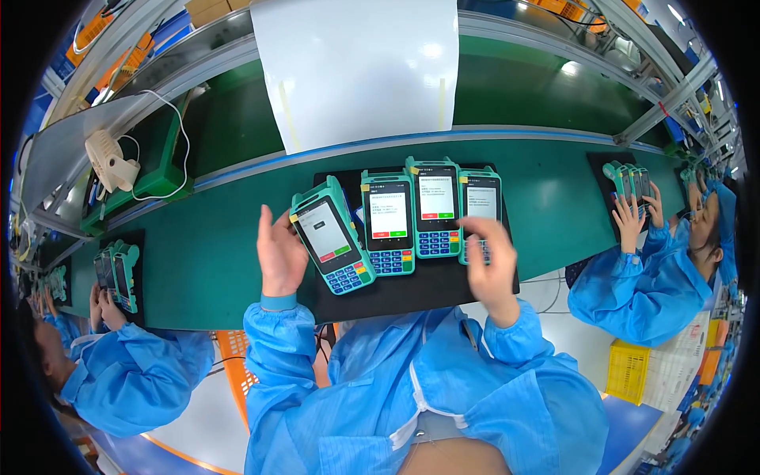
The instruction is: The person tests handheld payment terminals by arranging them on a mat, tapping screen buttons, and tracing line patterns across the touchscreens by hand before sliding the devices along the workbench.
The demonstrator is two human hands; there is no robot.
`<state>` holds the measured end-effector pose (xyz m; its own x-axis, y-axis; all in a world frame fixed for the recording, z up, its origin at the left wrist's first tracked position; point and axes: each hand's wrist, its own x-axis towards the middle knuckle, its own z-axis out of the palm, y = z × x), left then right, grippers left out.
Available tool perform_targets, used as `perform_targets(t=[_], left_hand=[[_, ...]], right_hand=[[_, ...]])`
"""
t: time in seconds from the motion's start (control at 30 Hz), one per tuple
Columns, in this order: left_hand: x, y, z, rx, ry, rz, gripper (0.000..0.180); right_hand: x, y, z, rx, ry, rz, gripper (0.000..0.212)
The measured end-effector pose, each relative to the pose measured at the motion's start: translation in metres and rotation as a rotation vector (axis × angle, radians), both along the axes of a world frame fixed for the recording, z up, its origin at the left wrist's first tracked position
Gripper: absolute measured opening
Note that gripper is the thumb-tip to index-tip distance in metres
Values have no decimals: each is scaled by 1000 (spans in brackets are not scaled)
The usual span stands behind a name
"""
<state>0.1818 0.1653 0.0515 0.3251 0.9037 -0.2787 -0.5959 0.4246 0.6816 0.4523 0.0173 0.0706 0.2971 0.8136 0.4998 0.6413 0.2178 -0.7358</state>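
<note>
Several green handheld payment terminals with lit screens and blue keypads stand side by side on a black mat [435, 297] in front of me. The leftmost payment terminal [332, 237] is tilted to the left, and a small dark box shows on its screen. My left hand [283, 255] is at its left edge, palm up and thumb out, its other fingers partly hidden behind the terminal. Over the lower part of the rightmost payment terminal [481, 198] is my right hand [489, 265], fingers loosely bent and apart, holding nothing. It covers most of that keypad.
A white board [356, 71] rises beyond the green bench [214, 237]. At the left stands a small beige fan [111, 161] with a white cable. Co-workers in blue handle similar terminals at either side; one co-worker's hands [631, 222] are at the right. A yellow basket [627, 370] is below.
</note>
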Motion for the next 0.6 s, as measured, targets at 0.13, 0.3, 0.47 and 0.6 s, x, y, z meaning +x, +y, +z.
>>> perform_targets(t=[0.13,0.3,0.47,0.6], left_hand=[[-5,17,14,6,91,-106,88],[-5,43,39,-17,357,-328,99],[29,16,27,78,388,-275,90],[29,1,21,117,240,-248,87]], right_hand=[[-53,0,-10,-94,-235,332,49],[-60,30,-5,-37,-426,376,59],[-37,101,-1,15,-547,184,40],[-41,114,-7,-101,-509,272,36]])
